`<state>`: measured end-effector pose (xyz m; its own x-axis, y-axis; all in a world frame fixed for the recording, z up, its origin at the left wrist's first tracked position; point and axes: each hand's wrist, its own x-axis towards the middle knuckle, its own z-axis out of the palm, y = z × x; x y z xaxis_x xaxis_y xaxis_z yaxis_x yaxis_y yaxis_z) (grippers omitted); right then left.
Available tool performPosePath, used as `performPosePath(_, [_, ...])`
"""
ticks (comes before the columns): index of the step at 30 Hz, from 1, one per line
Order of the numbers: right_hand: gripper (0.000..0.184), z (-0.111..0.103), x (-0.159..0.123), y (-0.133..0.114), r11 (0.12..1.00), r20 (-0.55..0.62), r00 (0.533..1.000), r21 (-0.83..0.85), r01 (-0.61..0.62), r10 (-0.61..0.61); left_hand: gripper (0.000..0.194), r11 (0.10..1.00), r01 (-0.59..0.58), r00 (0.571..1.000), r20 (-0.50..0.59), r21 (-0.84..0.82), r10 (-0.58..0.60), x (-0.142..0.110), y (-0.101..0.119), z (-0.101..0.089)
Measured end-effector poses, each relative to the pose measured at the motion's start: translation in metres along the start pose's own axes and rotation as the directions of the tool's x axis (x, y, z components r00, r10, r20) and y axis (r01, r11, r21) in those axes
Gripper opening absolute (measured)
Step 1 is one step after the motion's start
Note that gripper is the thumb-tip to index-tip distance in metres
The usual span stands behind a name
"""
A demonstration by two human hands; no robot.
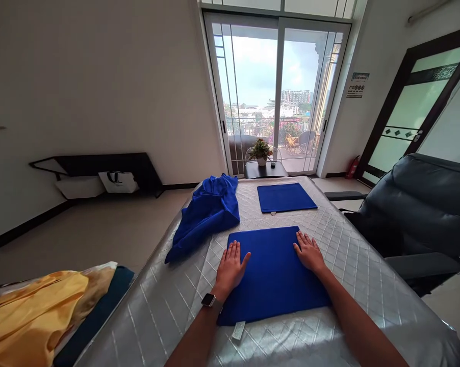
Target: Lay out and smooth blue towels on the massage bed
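Yellow cloth: a yellow patterned cloth (34,316) lies at your far left, against a dark teal cushion (96,318), off to the side of your work.

Bunched towel: a crumpled blue towel (203,219) sits heaped on the quilted silver mattress (164,321), probably pushed aside to leave the middle free.

Left hand: your left hand (230,270) is open, palm down and fingers spread on the towel's left part, with a smartwatch (210,300) on the wrist.

Main towel: a flat blue towel (272,285) lies squarely in front of you, a white tag (238,330) poking out at its near edge.

Right hand: your right hand (309,252) is also open and spread, near the towel's right edge. With both so placed, you seem to be holding the cloth smooth.

Far towel: a second flat blue towel (285,198) lies further up the mattress, well apart from the first.

Right side: a black leather recliner (417,214) stands beside the mattress.
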<state>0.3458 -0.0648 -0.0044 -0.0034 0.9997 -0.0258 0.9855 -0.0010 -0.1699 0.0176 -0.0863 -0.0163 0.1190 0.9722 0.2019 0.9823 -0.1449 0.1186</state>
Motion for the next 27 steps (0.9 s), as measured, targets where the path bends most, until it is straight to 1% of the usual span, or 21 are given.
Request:
performPosePath(6, [0.066,-0.008,0.0,-0.004,0.999,0.058,0.998,-0.03,-0.016,0.017,0.084,1.0,0.013,0.999,0.042,-0.019,-0.013,-0.002,0.003,-0.008])
performPosePath(9, [0.066,-0.015,-0.005,-0.002,1.0,0.081,0.997,-0.025,-0.007,0.009,0.083,0.999,0.01,1.0,0.026,-0.031,-0.01,-0.002,0.003,-0.009])
performPosePath(12, [0.066,-0.02,-0.017,0.003,1.0,0.084,0.996,-0.03,0.004,-0.002,0.082,0.999,0.001,1.0,0.0,-0.046,-0.001,-0.002,0.002,-0.007])
performPosePath(16, [0.067,-0.015,-0.041,0.009,0.999,0.083,0.996,-0.018,0.026,-0.025,0.086,0.999,-0.003,1.0,-0.017,-0.044,0.002,-0.002,0.002,-0.006])
performPosePath(19, [0.068,-0.008,-0.056,0.008,0.999,0.085,0.996,-0.005,0.034,-0.033,0.088,0.999,-0.001,1.0,-0.021,-0.037,0.0,-0.002,0.002,-0.007])
performPosePath(23, [0.067,-0.004,-0.062,0.004,0.999,0.061,0.998,-0.012,0.031,-0.03,0.087,1.0,-0.009,1.0,-0.022,-0.025,0.009,-0.002,0.003,-0.008])
performPosePath(27, [0.067,-0.008,-0.063,0.001,1.0,0.068,0.997,0.01,0.026,-0.027,0.085,1.0,-0.009,1.0,-0.017,0.015,0.01,-0.001,0.0,-0.005])
